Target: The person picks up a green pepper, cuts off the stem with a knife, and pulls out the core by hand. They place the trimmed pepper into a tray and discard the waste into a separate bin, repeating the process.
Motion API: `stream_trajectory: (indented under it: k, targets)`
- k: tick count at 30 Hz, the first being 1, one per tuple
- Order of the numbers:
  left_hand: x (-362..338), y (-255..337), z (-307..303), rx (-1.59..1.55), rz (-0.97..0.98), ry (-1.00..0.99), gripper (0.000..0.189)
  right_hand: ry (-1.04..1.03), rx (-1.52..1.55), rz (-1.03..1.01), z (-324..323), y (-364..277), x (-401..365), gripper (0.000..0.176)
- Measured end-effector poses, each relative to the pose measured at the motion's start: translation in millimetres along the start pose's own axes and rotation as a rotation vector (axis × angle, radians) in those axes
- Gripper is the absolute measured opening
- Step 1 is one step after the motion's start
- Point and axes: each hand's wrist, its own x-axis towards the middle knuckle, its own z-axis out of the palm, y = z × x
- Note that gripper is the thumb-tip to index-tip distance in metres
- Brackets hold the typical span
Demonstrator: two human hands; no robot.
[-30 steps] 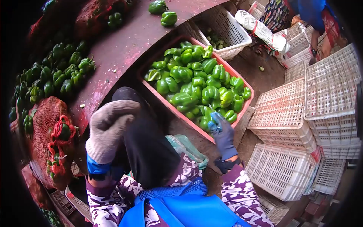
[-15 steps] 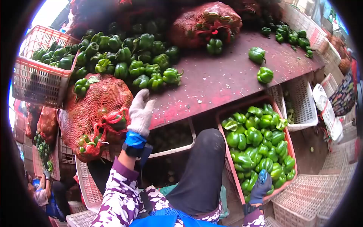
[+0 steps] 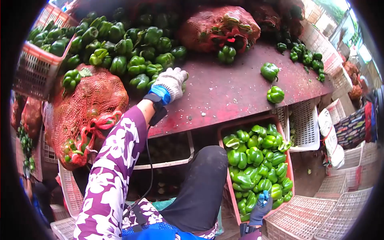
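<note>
My left hand point(image 3: 173, 83), in a whitish knit glove, has its fingers curled over a green bell pepper point(image 3: 184, 87) at the front of the heap; most of that pepper is hidden under the glove. More green bell peppers point(image 3: 137, 65) lie piled just beyond it on the reddish table point(image 3: 224, 90). At the near end of a pink crate point(image 3: 294, 176) full of green bell peppers point(image 3: 255, 157) is my right hand point(image 3: 261, 207), in a dark blue glove with brighter blue fingertips. Its fingers are drawn together among the peppers, and what they hold, if anything, is hidden.
A red net sack point(image 3: 86, 114) bulges at the table's left, below a crate of peppers point(image 3: 38, 76). Another net sack point(image 3: 220, 30) stands at the back. Two loose peppers point(image 3: 275, 95) lie on the right. Pale crates point(image 3: 302, 218) stand at lower right. Another person is partly visible at lower left.
My left hand has moved right and away from me, from beside the net sack onto a pepper at the heap's edge. My right hand stays at the crate's near end. The view has shifted.
</note>
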Motion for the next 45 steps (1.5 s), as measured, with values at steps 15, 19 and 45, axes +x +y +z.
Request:
stream_trajectory:
  k: [15,19,45]
  targets:
    - [-185.0,65.8,-26.0,-1.880,-0.028,0.115,0.069,-0.788,1.152,0.292,95.3,-346.5,112.6,0.058]
    - [-197.6,26.9,-49.6,-0.633,-0.104,-0.061,0.047,-0.879,1.204,0.440,130.7,-352.4,114.2,0.051]
    - [-190.3,-12.3,57.6,-0.698,-0.113,0.388,0.073,-0.793,0.156,-0.307,193.3,-341.3,86.0,0.024]
